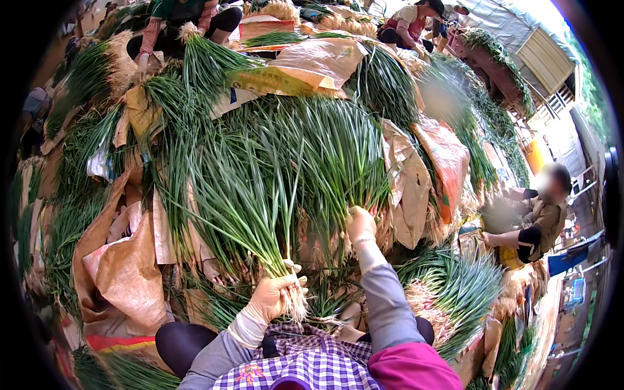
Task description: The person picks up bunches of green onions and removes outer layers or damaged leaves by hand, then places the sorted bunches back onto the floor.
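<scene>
Head view: the cream-gloved left hand [272, 296] grips a long green leafy onion bunch [260, 242] low, which should prevent bending, but the cream-gloved right hand's [361, 226] grip cannot be told.

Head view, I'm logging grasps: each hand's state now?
Left hand: closed, holding a bunch of green onions.
Right hand: at the onion pile; open or closed cannot be told.

Two gloved hands [272, 298] and one held bunch of scallions [250, 224] show. At least four other people [547, 218] and one purple-checked garment [325, 370] are visible.
</scene>
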The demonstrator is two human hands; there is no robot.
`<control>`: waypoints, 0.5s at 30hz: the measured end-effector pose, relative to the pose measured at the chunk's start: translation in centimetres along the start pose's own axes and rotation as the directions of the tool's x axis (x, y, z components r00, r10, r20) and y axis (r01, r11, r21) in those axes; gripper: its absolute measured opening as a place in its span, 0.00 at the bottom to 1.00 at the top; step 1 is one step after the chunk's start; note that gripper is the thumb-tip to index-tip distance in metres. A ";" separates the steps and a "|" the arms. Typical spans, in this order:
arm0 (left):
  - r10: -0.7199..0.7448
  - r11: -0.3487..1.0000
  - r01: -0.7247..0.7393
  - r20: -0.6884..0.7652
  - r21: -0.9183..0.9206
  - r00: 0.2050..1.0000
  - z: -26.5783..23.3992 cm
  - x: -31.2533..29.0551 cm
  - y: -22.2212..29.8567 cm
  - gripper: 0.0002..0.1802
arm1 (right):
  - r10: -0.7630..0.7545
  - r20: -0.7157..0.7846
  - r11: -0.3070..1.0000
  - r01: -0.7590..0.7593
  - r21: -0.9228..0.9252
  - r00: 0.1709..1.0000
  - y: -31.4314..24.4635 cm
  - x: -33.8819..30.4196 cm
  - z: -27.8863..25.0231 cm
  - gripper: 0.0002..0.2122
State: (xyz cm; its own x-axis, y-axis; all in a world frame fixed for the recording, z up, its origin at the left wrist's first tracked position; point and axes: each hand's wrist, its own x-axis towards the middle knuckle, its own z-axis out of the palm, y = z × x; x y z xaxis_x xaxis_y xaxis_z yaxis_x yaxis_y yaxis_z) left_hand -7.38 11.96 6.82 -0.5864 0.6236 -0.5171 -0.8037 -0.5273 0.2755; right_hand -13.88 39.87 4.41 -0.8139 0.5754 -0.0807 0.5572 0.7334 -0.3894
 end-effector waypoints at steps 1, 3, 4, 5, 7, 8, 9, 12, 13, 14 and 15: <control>-0.026 0.994 0.038 0.109 -0.106 0.994 -0.9 0.5 -0.3 0.16 | -0.002 0.078 0.990 0.013 -0.140 0.997 0.4 1.3 0.8 0.10; 0.010 0.999 -0.008 0.058 -0.037 0.998 0.0 -0.5 0.5 0.23 | 0.060 0.267 0.998 -0.059 -0.009 0.962 1.2 4.1 1.9 0.13; 0.021 1.000 -0.020 0.060 -0.018 0.998 0.2 -1.0 1.0 0.26 | 0.125 0.302 0.980 -0.166 0.112 0.945 -0.3 4.2 0.3 0.13; 0.033 0.999 -0.033 0.026 0.025 0.999 0.3 -1.2 1.1 0.29 | 0.095 0.309 0.920 -0.202 0.335 0.946 -1.7 3.5 -2.1 0.13; -0.019 0.997 0.015 0.052 0.081 0.998 0.3 -0.6 0.8 0.19 | -0.117 0.367 0.889 -0.067 0.452 0.923 -0.2 3.5 -4.2 0.13; -0.045 0.996 0.039 0.067 0.084 0.997 -0.7 -0.2 0.6 0.15 | -0.128 0.565 0.880 -0.169 0.443 0.815 -2.0 1.7 -5.8 0.13; 0.008 0.980 -0.001 -0.036 0.200 0.999 0.9 -1.0 0.6 0.08 | -0.178 0.646 0.876 -0.179 0.447 0.743 -3.7 -0.8 -6.8 0.14; -0.102 0.964 0.094 0.020 0.248 0.995 0.2 -0.5 0.3 0.07 | -0.332 0.790 0.744 -0.372 0.555 0.515 -5.8 -6.9 -5.5 0.13; -0.074 0.964 0.066 0.024 0.257 0.997 0.2 -0.2 0.0 0.07 | -0.340 0.757 0.711 -0.374 0.595 0.558 -5.9 -8.4 -4.0 0.11; -0.110 0.968 0.098 0.039 0.230 0.993 0.2 -0.3 0.0 0.06 | -0.345 0.722 0.676 -0.375 0.634 0.599 -6.1 -9.7 -2.7 0.10; -0.111 0.970 0.101 0.032 0.219 0.993 -0.4 -0.4 0.0 0.06 | -0.323 0.746 0.590 -0.492 0.640 0.582 -6.7 -11.0 -1.5 0.07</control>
State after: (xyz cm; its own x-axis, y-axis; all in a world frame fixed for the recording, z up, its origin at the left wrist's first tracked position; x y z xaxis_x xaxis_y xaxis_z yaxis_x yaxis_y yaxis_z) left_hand -7.15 11.47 6.70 -0.4968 0.6963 -0.5181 -0.8613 -0.3222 0.3929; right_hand -8.44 29.20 9.31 -0.7771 -0.1718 -0.6055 0.6237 -0.0815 -0.7774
